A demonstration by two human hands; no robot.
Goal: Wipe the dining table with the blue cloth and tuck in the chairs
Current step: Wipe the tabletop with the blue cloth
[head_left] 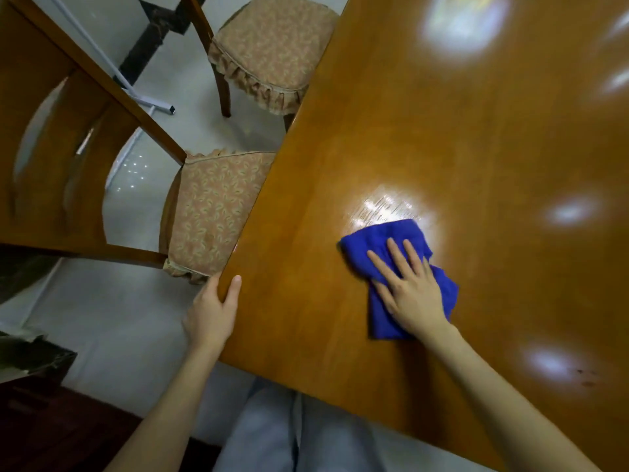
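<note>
The glossy wooden dining table [476, 131] fills the right of the view. On it lies the crumpled blue cloth [381, 238], and my right hand [413, 291] presses flat on it with straight fingers. My left hand [212, 313] grips the table's near left corner, thumb on top and fingers curled under the edge. A wooden chair [211, 212] with a patterned seat cushion stands at the table's left side, its seat partly under the edge. A second chair [269, 52] of the same kind stands farther along that side.
Pale tiled floor [112, 301] lies left of the table. A white metal pole [143, 97] rests on the floor behind the near chair. Dark furniture [41, 420] sits at the lower left. My legs in light trousers [289, 437] are at the table's near edge.
</note>
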